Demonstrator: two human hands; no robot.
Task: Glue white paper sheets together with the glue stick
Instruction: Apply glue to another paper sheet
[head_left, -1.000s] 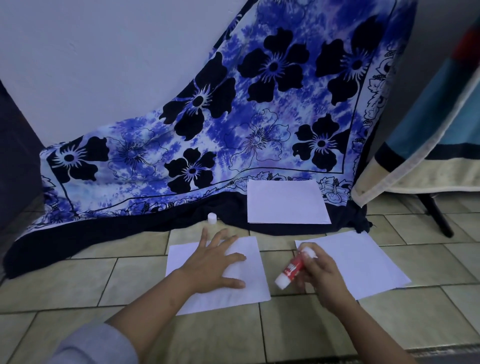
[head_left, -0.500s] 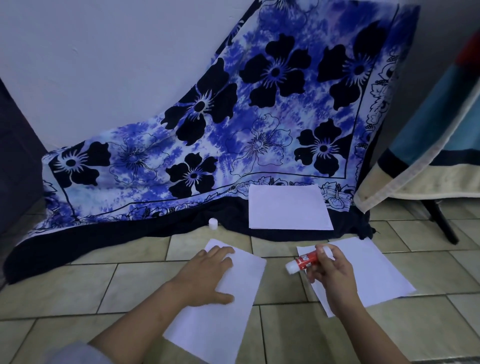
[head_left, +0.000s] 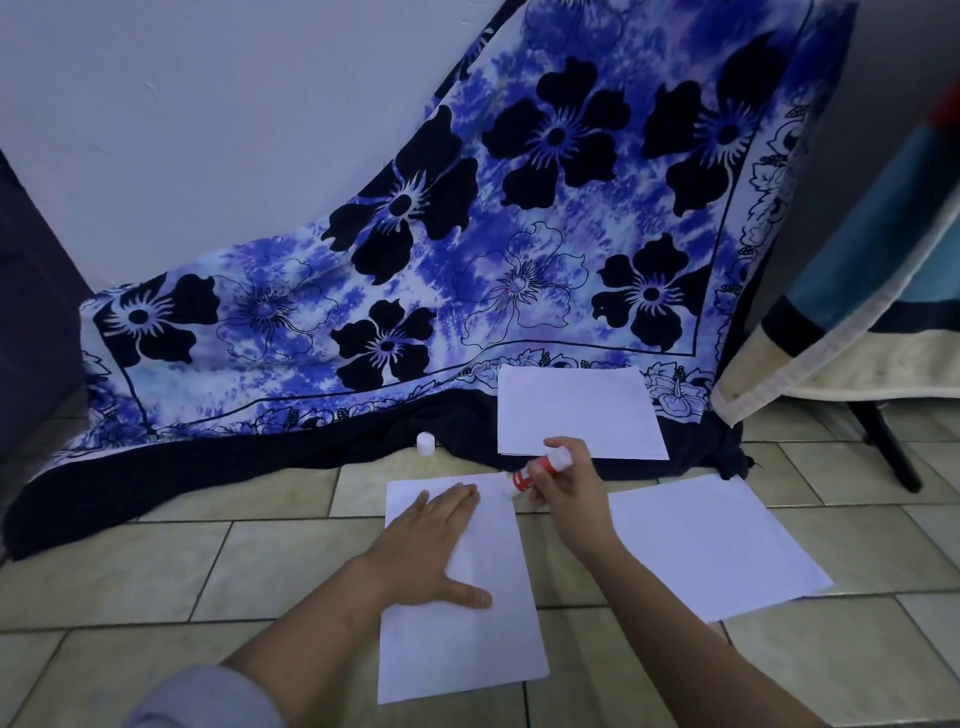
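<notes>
Near sheet (head_left: 467, 649) flat on tiled floor (head_left: 156, 571), left hand (head_left: 431, 551) lying on its far half; right sheet (head_left: 727, 545) on the floor to its right, apart from it. Far sheet (head_left: 576, 415) behind both, on the hem of the cloth (head_left: 467, 260). Cap (head_left: 425, 444) at the cloth's edge, left of far sheet; glue stick (head_left: 535, 470), held in right hand (head_left: 571, 499), tip at near sheet's far right corner.

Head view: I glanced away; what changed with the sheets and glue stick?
The left hand, flat on the near sheet, turned it lengthwise. The right hand, gripping the glue stick, carried it left from the right sheet to the near sheet's far right corner. The cap, right sheet and stack on the cloth stayed put.
</notes>
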